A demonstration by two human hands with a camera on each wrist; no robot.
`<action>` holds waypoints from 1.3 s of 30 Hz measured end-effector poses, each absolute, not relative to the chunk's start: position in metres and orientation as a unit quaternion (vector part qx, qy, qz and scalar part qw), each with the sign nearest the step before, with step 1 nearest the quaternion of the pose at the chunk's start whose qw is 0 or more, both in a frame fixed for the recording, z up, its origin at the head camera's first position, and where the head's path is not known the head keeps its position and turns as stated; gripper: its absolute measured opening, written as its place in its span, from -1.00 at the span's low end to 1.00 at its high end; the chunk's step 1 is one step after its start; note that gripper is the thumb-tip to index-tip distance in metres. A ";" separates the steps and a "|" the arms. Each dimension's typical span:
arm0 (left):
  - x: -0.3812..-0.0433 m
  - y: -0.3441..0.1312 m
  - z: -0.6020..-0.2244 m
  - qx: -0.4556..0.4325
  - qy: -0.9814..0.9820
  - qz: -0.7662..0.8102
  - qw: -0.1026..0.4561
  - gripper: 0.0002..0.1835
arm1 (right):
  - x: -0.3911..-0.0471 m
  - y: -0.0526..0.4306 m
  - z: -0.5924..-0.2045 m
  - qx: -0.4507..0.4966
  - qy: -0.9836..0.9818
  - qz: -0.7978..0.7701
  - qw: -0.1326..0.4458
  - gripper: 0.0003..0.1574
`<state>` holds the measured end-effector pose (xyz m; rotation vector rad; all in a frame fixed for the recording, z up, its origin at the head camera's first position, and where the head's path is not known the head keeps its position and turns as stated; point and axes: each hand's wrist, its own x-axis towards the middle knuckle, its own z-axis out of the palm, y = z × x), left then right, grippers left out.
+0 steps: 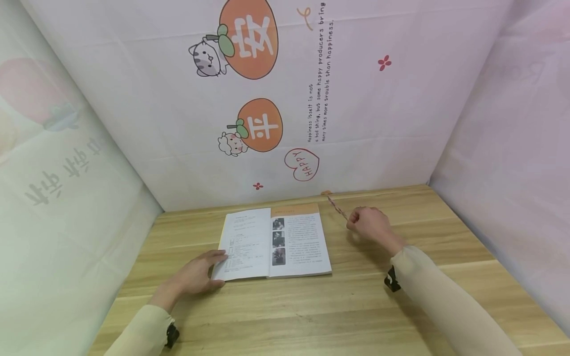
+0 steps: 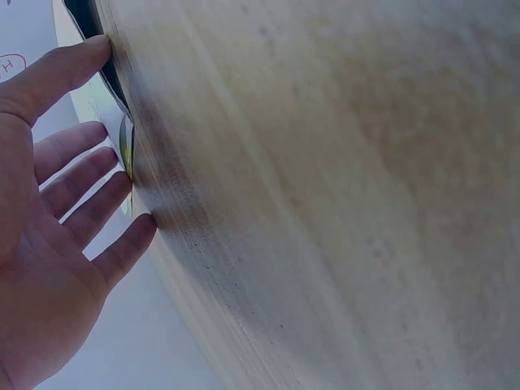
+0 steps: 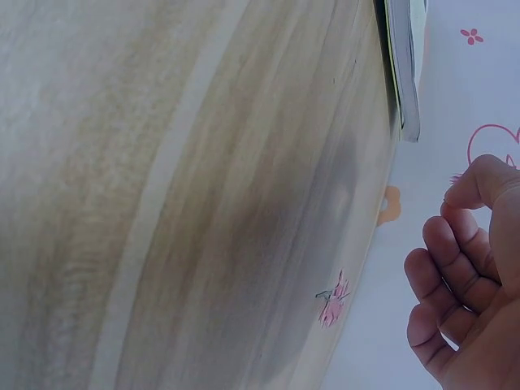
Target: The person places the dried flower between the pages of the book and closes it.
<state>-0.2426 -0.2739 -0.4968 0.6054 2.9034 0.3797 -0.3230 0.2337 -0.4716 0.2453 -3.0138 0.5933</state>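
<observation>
An open book [image 1: 299, 247] lies on the table, with text on both pages and several dark photos on the right page. At its lower left corner my left hand [image 1: 198, 273] rests, fingers spread along the edge. In the left wrist view the thumb of my left hand [image 2: 61, 219] touches the book's edge. To the right of the book, my right hand [image 1: 370, 225] pinches a thin pinkish-purple strip [image 1: 337, 207] between thumb and index finger. The strip slants up and left; its exact kind is unclear. My right hand [image 3: 471, 284] has its other fingers curled.
The wooden table [image 1: 289, 316] meets a printed white cloth wall [image 1: 356, 123] behind the book. More cloth hangs at the left and right. A small pink flower shape [image 3: 333, 302] shows against the table in the right wrist view; whether it belongs to the strip is unclear.
</observation>
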 end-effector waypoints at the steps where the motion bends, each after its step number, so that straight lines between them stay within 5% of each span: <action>1: -0.243 -0.274 -0.497 0.201 0.968 0.126 0.076 -0.23 | -0.323 0.234 -0.471 0.080 -0.978 0.192 0.031 -0.89; 39: -0.241 -0.275 -0.497 0.202 0.967 0.132 0.075 -0.23 | -0.315 0.216 -0.463 0.107 -0.974 0.193 0.054 -0.93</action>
